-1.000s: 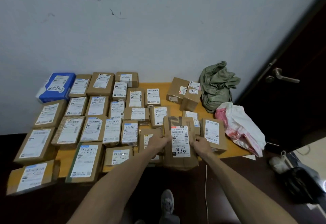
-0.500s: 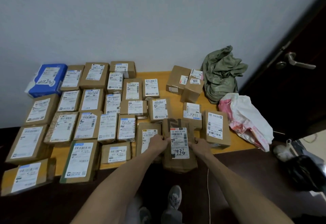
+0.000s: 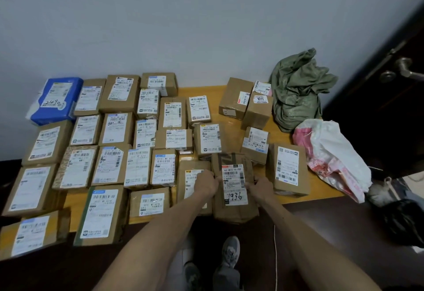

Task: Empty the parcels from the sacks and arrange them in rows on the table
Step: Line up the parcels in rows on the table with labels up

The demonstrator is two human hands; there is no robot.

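Observation:
A brown paper parcel with a white label marked 1936 lies at the front edge of the wooden table, overhanging it. My left hand grips its left side and my right hand grips its right side. Rows of labelled cardboard parcels cover the left and middle of the table. A blue parcel sits at the back left corner. A crumpled green sack lies at the back right, and a white and pink sack lies at the right edge.
A white wall runs behind the table. A dark door with a metal handle stands to the right. A dark bag lies on the floor at right. My shoes show below the table's front edge.
Both hands stay on the 1936 parcel, which has slid slightly further onto the table. The camera has tilted down a little.

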